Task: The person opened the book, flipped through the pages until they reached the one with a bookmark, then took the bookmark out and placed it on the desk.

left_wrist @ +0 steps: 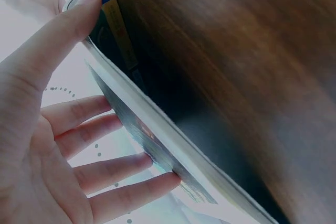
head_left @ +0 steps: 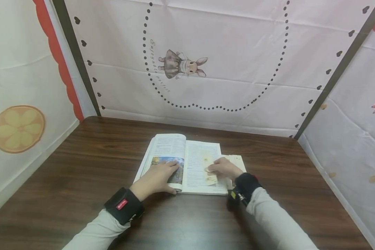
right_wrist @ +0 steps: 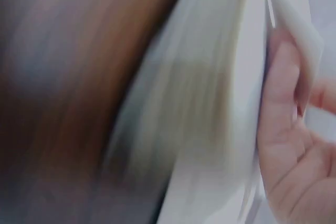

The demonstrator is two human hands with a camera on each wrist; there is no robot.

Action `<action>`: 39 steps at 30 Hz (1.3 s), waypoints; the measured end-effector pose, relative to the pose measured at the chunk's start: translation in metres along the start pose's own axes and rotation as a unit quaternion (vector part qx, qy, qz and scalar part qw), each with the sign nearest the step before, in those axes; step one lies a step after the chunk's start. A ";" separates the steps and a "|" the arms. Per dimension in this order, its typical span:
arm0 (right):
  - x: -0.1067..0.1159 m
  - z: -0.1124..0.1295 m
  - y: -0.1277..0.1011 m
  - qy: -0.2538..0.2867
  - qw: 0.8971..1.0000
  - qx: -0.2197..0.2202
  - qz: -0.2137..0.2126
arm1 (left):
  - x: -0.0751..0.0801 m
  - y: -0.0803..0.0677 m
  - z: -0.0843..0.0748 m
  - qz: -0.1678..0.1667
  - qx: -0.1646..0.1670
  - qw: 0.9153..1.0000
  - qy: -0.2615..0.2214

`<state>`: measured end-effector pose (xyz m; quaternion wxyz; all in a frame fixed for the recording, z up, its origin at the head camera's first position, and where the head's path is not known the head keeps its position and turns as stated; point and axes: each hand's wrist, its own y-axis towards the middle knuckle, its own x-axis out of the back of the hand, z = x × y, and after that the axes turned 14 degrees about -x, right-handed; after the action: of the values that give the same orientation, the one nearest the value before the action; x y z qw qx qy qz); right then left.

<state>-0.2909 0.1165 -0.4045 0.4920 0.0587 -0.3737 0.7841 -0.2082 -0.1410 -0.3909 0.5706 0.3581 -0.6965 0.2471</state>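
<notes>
An open book [head_left: 195,166] lies on the table, with a colour picture on its left page. My left hand [head_left: 157,177] rests on that page, its straight fingers [left_wrist: 121,187] spread over the picture and the thumb at the book's lower edge by the spine. Over the right page my right hand [head_left: 225,168] pinches a cream bookmark-like strip [head_left: 210,170] with a small printed pattern. In the right wrist view the strip [right_wrist: 299,30] stands tilted up from the page between finger and thumb.
A cream printed paper item [head_left: 236,160] sticks out at the book's right side, partly behind my right hand. The dark wooden table [head_left: 81,166] is bordered by printed fabric walls [head_left: 231,69] at the back and both sides.
</notes>
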 end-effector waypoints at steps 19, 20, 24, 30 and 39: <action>0.089 -0.075 -0.035 -0.209 0.952 -0.070 -0.212 | 0.005 -0.009 0.007 -0.003 0.008 1.000 0.016; 0.087 -0.075 -0.035 -0.231 0.944 -0.070 -0.225 | 0.005 -0.009 0.007 -0.003 0.009 1.000 0.015; 0.084 -0.069 -0.037 -0.281 0.920 -0.049 -0.267 | 0.005 -0.007 0.006 -0.001 0.010 1.000 0.014; 0.059 -0.050 -0.038 -0.299 0.902 0.058 -0.308 | 0.004 -0.004 0.005 0.005 0.003 1.000 0.013; 0.011 -0.017 -0.037 -0.404 0.886 0.205 -0.100 | 0.006 0.005 -0.006 -0.001 0.005 1.000 -0.001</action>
<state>-0.2613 0.1444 -0.3921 0.3513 0.5072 -0.3627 0.6985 -0.2092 -0.1346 -0.3836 0.5686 0.3618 -0.6954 0.2497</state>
